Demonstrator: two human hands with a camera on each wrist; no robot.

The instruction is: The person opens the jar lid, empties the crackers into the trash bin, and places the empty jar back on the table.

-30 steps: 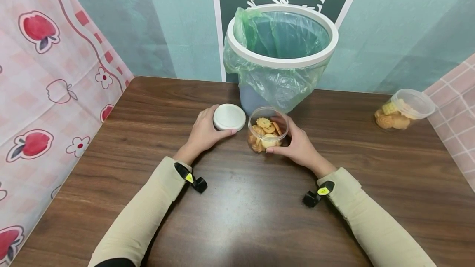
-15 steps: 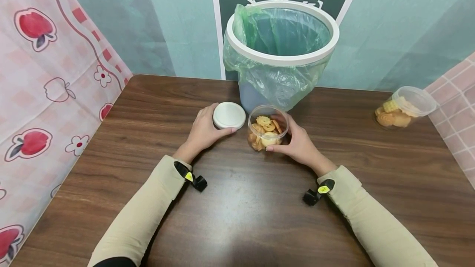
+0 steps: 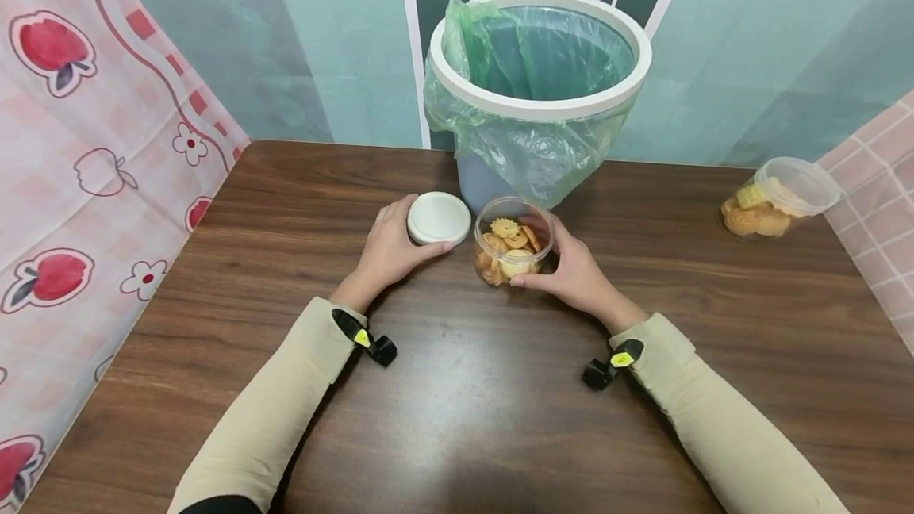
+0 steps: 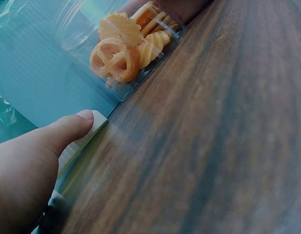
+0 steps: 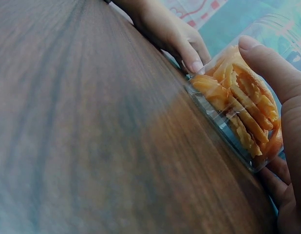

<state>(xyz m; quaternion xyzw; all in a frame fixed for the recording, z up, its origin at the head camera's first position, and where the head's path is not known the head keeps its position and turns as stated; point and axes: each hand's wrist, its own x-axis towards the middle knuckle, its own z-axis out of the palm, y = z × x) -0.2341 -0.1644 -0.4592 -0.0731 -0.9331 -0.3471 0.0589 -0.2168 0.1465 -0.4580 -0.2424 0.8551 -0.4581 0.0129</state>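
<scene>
My left hand (image 3: 391, 243) holds a white round screw lid (image 3: 439, 218) by its edge, thumb along the near side and fingers round the far left. The lid lies flat on the table. Just right of it, my right hand (image 3: 574, 272) grips a clear plastic jar (image 3: 488, 260) without a lid, thumb on the near side and fingers mostly hidden behind. Inside are several golden cookies (image 3: 516, 243), one of them pretzel-shaped in the left wrist view. The jar's base rests on the wood in the right wrist view.
Behind the jar stands a bin (image 3: 480, 181) with a white rim and a green bag liner. A second clear jar of cookies (image 3: 762, 205) stands at the back right. A pink apple-print cloth (image 3: 107, 205) borders the wooden table (image 3: 457, 419) on the left.
Both hands keep their grip, the left on the lid and the right on the jar. Only the head view has shifted slightly, so the scene sits a little higher.
</scene>
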